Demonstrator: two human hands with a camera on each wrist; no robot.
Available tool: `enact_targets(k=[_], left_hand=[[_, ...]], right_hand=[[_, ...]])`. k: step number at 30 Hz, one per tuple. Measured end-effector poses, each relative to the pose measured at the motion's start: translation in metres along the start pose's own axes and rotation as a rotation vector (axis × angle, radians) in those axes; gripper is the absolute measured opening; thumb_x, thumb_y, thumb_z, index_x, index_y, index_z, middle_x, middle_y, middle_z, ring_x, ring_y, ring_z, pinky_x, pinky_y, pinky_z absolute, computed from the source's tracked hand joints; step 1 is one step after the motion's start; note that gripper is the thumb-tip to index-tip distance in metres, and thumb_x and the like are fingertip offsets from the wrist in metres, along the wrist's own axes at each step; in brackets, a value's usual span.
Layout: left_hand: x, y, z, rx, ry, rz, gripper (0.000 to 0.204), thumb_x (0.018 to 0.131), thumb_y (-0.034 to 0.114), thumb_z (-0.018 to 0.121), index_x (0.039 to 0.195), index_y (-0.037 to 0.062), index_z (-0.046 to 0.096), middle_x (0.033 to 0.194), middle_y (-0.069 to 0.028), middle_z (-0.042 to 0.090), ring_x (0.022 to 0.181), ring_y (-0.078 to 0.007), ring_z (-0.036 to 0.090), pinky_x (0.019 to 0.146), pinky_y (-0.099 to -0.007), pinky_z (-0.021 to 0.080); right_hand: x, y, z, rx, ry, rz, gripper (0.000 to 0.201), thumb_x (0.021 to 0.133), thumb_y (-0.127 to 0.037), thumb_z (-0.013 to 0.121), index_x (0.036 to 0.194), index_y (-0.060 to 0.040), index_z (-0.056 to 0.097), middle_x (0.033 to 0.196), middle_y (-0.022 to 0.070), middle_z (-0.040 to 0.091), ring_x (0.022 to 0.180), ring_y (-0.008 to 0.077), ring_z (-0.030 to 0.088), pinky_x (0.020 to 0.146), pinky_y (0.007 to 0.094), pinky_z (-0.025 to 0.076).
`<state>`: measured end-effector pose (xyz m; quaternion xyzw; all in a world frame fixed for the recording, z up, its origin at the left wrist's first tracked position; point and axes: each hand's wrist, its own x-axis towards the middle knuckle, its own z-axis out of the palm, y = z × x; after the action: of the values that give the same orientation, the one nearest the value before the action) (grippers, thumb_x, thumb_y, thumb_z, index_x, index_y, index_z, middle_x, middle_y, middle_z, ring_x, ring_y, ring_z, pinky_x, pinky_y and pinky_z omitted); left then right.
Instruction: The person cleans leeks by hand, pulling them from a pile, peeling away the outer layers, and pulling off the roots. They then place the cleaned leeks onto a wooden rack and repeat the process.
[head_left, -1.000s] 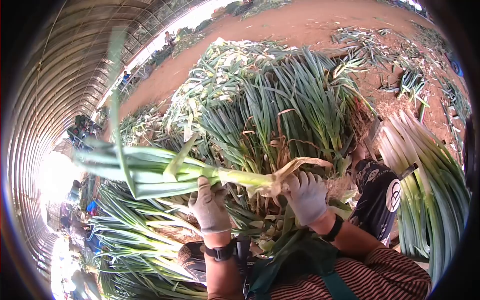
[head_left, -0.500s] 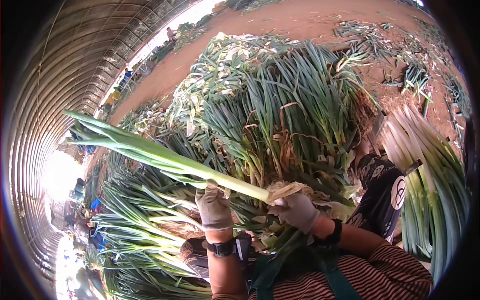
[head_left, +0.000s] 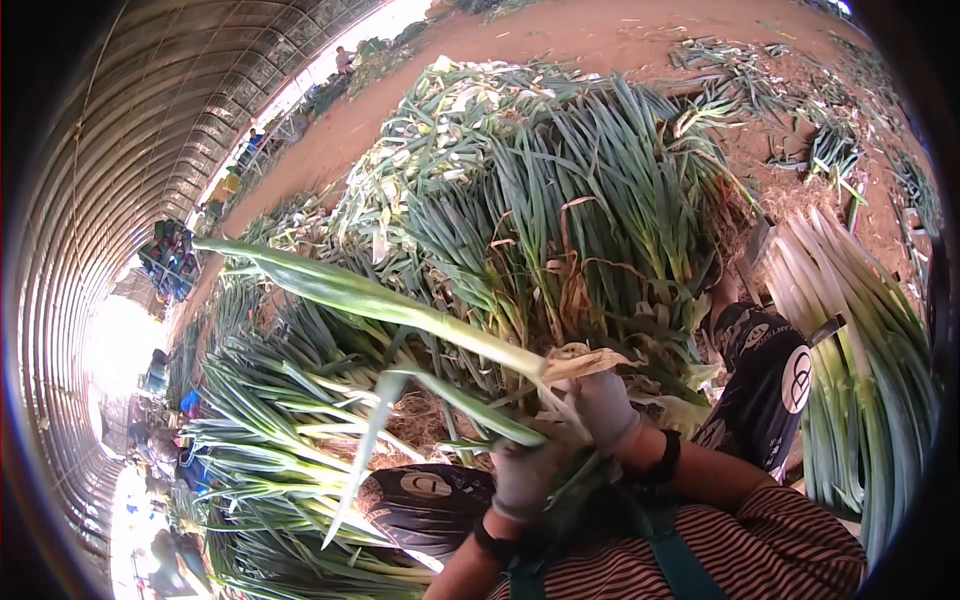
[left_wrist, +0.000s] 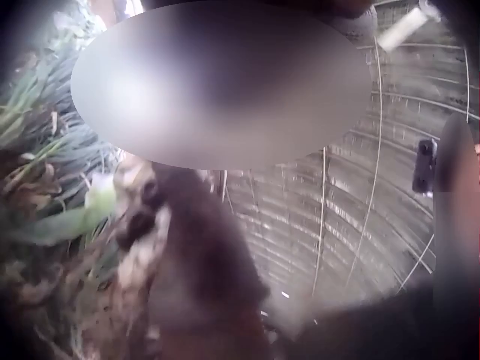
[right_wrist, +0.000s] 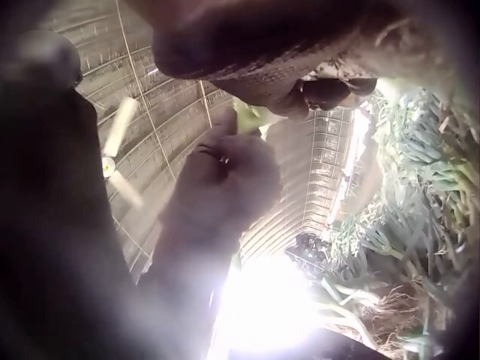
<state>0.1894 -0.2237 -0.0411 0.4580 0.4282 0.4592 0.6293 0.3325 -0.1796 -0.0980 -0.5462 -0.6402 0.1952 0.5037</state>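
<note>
A long green onion (head_left: 400, 308) slants from the upper left down to my gloved right hand (head_left: 604, 412), which grips its root end beside dry, papery outer skin (head_left: 585, 364). Close to my lap, my gloved left hand (head_left: 525, 478) holds a stripped outer leaf (head_left: 480, 410); the leaf bends and hangs down over the left side. The left hand (left_wrist: 199, 247) is blurred in its wrist view. In the right wrist view the left hand (right_wrist: 225, 184) appears below the right hand (right_wrist: 255, 71).
A standing bundle of untrimmed green onions (head_left: 590, 190) is in front, with a heap of leaf scraps (head_left: 430, 140) behind. More onions (head_left: 270, 440) lie at left. Cleaned onions with white stalks (head_left: 840, 330) are at right, near a flat metal blade (head_left: 826, 331).
My left hand has gone from the onion's stalk down and right to my lap, pulling an outer leaf away. The right hand still holds the root end; the onion now looks slimmer.
</note>
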Motion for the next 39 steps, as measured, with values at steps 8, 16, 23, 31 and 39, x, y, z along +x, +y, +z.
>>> enact_targets(k=[8, 16, 23, 31, 39], left_hand=[[0.001, 0.033, -0.073, 0.255, 0.37, -0.186, 0.047, 0.096, 0.045, 0.05, 0.112, 0.0029, 0.063, 0.087, -0.0052, 0.063, 0.068, -0.0111, 0.056, 0.057, -0.0242, 0.045], [0.056, 0.075, -0.043, -0.111, 0.234, 0.346, 0.05, 0.092, 0.039, 0.064, 0.118, -0.0027, 0.057, 0.106, -0.009, 0.064, 0.097, -0.0193, 0.064, 0.083, -0.0311, 0.053], [0.052, 0.06, -0.043, -0.206, 0.189, 0.35, 0.031, 0.092, 0.021, 0.063, 0.113, -0.0014, 0.06, 0.102, -0.0087, 0.066, 0.091, -0.0197, 0.065, 0.077, -0.0307, 0.054], [0.05, 0.061, -0.051, 0.254, 0.254, 0.464, 0.034, 0.094, 0.031, 0.051, 0.107, 0.0011, 0.058, 0.086, -0.0058, 0.063, 0.073, -0.0174, 0.057, 0.06, -0.0276, 0.043], [0.039, 0.075, -0.031, -0.28, 0.155, 0.171, 0.03, 0.087, 0.028, 0.051, 0.104, 0.0041, 0.057, 0.08, -0.0034, 0.057, 0.067, -0.013, 0.048, 0.057, -0.0266, 0.038]], right_hand=[[0.019, -0.002, -0.018, 0.707, -0.131, 0.16, 0.039, 0.081, -0.011, 0.074, 0.116, -0.0032, 0.058, 0.101, 0.01, 0.067, 0.089, 0.0225, 0.067, 0.08, 0.0337, 0.053], [-0.006, -0.001, 0.004, 0.907, -0.741, 0.284, 0.027, 0.086, 0.0, 0.056, 0.113, -0.0002, 0.059, 0.107, 0.0081, 0.059, 0.099, 0.0152, 0.058, 0.089, 0.0309, 0.047], [-0.011, 0.005, 0.008, 0.651, -0.658, 0.109, 0.027, 0.09, 0.0, 0.051, 0.115, -0.0004, 0.057, 0.102, 0.0052, 0.059, 0.091, 0.0137, 0.057, 0.079, 0.0268, 0.047], [-0.015, 0.011, 0.016, 0.965, -0.739, 0.214, 0.025, 0.097, -0.003, 0.047, 0.121, -0.0006, 0.054, 0.103, 0.0035, 0.061, 0.089, 0.0073, 0.055, 0.075, 0.0213, 0.046], [-0.014, 0.012, 0.005, 0.99, -0.885, 0.528, 0.026, 0.095, -0.009, 0.05, 0.118, -0.0014, 0.059, 0.093, 0.0028, 0.061, 0.085, 0.0098, 0.054, 0.076, 0.0248, 0.045]])
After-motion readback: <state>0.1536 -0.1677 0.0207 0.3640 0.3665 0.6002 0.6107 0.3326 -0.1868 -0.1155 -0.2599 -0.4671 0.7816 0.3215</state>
